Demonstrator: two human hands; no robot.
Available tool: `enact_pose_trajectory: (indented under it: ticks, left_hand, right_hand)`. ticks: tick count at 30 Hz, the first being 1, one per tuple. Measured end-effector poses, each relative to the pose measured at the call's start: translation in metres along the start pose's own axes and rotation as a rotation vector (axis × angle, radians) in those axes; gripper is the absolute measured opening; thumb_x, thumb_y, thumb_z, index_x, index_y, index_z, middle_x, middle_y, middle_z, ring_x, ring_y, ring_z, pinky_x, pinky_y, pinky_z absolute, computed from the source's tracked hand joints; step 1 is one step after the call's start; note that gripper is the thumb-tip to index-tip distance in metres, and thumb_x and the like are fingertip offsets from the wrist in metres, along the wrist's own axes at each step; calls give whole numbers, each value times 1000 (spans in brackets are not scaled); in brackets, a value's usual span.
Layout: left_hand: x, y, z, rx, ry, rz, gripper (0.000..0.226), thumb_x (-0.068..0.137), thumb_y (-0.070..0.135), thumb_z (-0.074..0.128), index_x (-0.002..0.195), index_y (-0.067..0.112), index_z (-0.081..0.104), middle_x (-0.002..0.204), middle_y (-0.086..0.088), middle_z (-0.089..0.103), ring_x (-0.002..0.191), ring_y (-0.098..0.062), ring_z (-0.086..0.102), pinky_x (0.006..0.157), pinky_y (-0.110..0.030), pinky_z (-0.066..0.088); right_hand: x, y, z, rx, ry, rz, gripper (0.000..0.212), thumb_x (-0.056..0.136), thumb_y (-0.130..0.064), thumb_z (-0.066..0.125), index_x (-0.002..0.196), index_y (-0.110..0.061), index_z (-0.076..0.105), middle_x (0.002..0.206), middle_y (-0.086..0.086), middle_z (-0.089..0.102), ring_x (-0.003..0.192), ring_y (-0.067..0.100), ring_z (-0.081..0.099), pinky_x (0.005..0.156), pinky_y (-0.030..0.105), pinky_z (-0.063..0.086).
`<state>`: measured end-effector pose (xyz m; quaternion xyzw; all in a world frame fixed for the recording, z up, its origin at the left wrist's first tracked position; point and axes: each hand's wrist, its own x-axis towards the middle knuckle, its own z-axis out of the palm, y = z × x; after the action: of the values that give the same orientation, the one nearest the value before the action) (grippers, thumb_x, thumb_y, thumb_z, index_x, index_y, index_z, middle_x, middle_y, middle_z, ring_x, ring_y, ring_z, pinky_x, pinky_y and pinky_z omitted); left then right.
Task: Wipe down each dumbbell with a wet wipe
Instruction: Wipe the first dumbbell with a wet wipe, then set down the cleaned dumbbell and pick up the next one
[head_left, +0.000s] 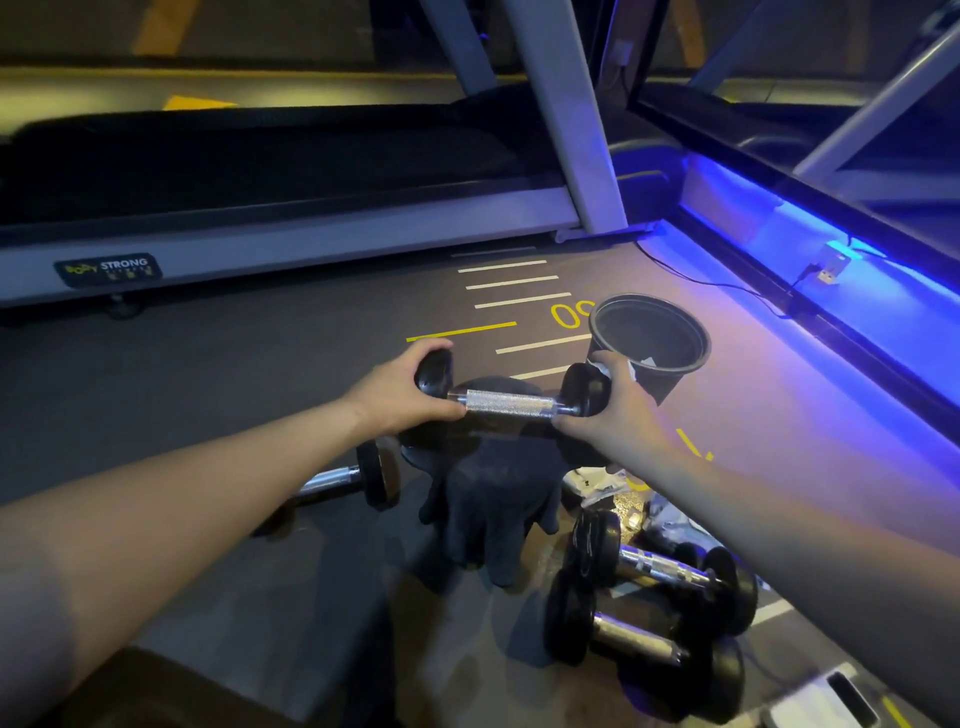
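A small black dumbbell (511, 402) with a knurled chrome handle is held level above the floor. My left hand (402, 395) grips its left head. My right hand (613, 410) holds the right head, with a white wet wipe (605, 368) pressed between fingers and the rubber. Below it a dark cloth (491, 499) drapes over a larger dumbbell. Another dumbbell (345, 480) lies on the floor under my left forearm. Two more dumbbells lie at lower right, one (660, 566) behind the other (641, 644).
A black bin (649, 338) with a scrap of white inside stands on the floor just past my right hand. A treadmill (291, 244) runs along the far left. A blue-lit ledge (810, 260) borders the right. A wipes packet (602, 486) and wrappers lie near the dumbbells.
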<state>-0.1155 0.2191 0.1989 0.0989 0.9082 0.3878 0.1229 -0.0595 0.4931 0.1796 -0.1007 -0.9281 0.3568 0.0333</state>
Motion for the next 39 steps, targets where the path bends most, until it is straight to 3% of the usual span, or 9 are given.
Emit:
enact_pose_trajectory:
  ticks: [5, 8, 13, 17, 21, 25, 31, 39]
  left_hand:
    - [-2, -3, 6, 5, 45, -5, 76, 74, 34, 83, 137, 50, 42, 121, 5, 59, 101, -24, 63, 73, -38, 56]
    - [-5, -4, 9, 18, 89, -8, 75, 73, 33, 82, 135, 53, 43, 118, 5, 62, 101, -25, 62, 74, -39, 57]
    - [-9, -6, 14, -13, 148, -6, 75, 71, 28, 80, 134, 52, 47, 121, 7, 62, 104, -22, 60, 79, -37, 57]
    - [-14, -7, 16, -33, 203, -2, 73, 69, 27, 79, 132, 49, 51, 120, 12, 65, 105, -17, 61, 87, -28, 50]
    - [-22, -14, 11, -61, 217, -18, 73, 66, 29, 78, 130, 50, 52, 117, 12, 66, 105, -17, 62, 92, -32, 53]
    - [-35, -27, -10, -81, 236, -20, 76, 56, 40, 72, 127, 53, 52, 114, 17, 67, 104, -14, 64, 94, -33, 54]
    - [-71, -59, -54, -72, 317, -20, 73, 62, 34, 75, 129, 52, 52, 116, 21, 67, 106, -9, 63, 98, -30, 51]
    - [-113, -129, -101, -85, 409, -152, 72, 59, 34, 74, 127, 51, 55, 107, 19, 69, 98, -5, 65, 90, -24, 51]
  right_hand:
    - [-5, -1, 2, -50, 28, -12, 72, 70, -39, 74, 130, -40, 35, 120, -2, 55, 95, 22, 59, 77, 39, 56]
    - [-8, 2, 6, -33, 70, -13, 68, 70, -36, 72, 128, -41, 37, 119, -2, 54, 96, 21, 58, 73, 31, 46]
    - [-12, 3, 13, 0, 114, -34, 68, 69, -34, 72, 127, -43, 37, 117, 1, 54, 101, 25, 59, 81, 35, 48]
    - [-17, 0, 15, 1, 136, -45, 66, 72, -32, 71, 127, -45, 37, 116, 5, 56, 101, 28, 59, 83, 37, 49]
    - [-20, -10, 16, -12, 138, -89, 65, 73, -33, 70, 129, -44, 38, 123, 3, 55, 104, 27, 59, 79, 36, 48]
    - [-25, -32, 23, -30, 111, -130, 67, 76, -32, 71, 133, -43, 38, 128, 3, 53, 105, 28, 59, 76, 33, 43]
    - [-31, -82, 54, -33, 83, -191, 64, 77, -33, 71, 131, -43, 37, 119, 5, 52, 100, 31, 58, 73, 31, 38]
    - [-43, -138, 134, 31, -20, -276, 62, 78, -33, 70, 129, -43, 38, 125, 1, 48, 93, 28, 57, 73, 33, 41]
